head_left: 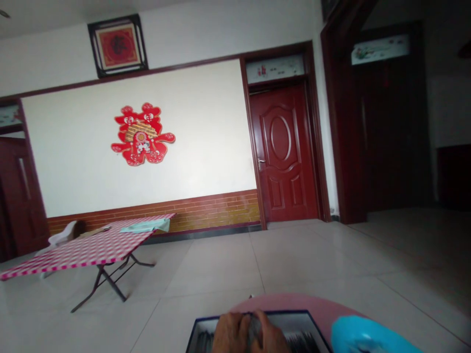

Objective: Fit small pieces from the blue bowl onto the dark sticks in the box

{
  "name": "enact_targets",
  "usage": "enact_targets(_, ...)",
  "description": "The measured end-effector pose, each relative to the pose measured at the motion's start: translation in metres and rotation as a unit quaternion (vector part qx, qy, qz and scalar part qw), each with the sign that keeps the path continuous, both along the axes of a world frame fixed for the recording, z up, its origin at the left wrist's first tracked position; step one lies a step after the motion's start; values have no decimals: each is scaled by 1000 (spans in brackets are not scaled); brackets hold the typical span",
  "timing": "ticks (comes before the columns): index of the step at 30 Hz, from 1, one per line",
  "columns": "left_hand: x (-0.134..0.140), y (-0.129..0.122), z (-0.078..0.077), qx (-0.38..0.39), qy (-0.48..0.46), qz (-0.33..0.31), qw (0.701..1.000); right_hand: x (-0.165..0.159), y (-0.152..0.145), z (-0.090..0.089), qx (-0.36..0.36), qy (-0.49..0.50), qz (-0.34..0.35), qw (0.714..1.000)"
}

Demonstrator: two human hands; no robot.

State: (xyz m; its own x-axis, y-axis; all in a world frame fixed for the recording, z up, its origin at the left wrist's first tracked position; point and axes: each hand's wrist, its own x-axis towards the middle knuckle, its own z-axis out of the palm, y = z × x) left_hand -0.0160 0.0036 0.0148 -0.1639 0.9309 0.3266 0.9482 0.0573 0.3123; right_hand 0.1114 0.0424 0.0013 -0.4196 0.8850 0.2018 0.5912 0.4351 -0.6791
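Observation:
At the bottom edge my left hand (228,334) and my right hand (271,337) are side by side over a shallow box (290,318) with a dark blue rim and pale inside. Fingers of both hands are bent and close together around something greyish (253,329) that I cannot make out. Several thin dark pieces (303,340) lie in the box, on either side of the hands. The lower parts of both hands and of the box are cut off by the frame.
Under the box is a pink round surface (327,306), with a bright blue object (364,333) at its right. A folding table (91,250) with a checked cover and a pale green cloth (147,225) stands at the left. A red door (281,186) is across the tiled floor (217,267).

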Motion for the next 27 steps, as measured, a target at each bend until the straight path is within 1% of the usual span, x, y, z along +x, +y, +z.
enact_targets(3, 13, -3, 14, -48, -91, -12, 995, 0, -6, 3, 9, 80, 17, 997)
enact_targets(4, 17, -3, 20, -55, -117, -3, 992, 0, -9, 4, 12, 113, 30, 993)
enact_targets(5, 20, -2, 26, -63, -134, 19, 989, 1, -11, 4, 15, 144, 51, 988)
enact_targets(7, 24, 1, 37, -65, -143, 64, 986, 1, -12, 6, 15, 201, 94, 975)
enact_targets(8, 24, 3, 40, -62, -141, 82, 985, 1, -11, 7, 14, 227, 102, 968)
enact_targets(9, 24, 5, 43, -58, -139, 94, 984, 1, -8, 10, 10, 251, 96, 963)
enact_targets(10, 23, 7, 44, -53, -136, 97, 985, 0, -5, 12, 0, 271, 77, 960)
enact_targets(12, 21, 9, 43, -35, -112, 89, 989, -1, 4, 21, -42, 293, 13, 955)
enact_targets(14, 21, 9, 40, -11, -58, 72, 996, -2, 14, 31, -99, 301, -19, 948)
enact_targets(16, 21, 9, 35, -2, 5, 60, 998, -2, 22, 40, -137, 314, -3, 939)
enact_targets(18, 22, 9, 32, -9, 49, 52, 997, -1, 27, 44, -147, 328, 24, 933)
enact_targets(21, 23, 8, 31, -2, 89, 36, 995, 2, 32, 41, -175, 331, 42, 926)
enact_targets(25, 26, 3, 34, 31, 104, 2, 994, 10, 34, 29, -274, 351, 77, 892)
enact_targets(26, 27, 1, 35, 37, 102, -7, 994, 12, 33, 26, -287, 353, 86, 886)
enact_targets(27, 28, 0, 36, 41, 100, -15, 994, 14, 32, 24, -286, 350, 87, 888)
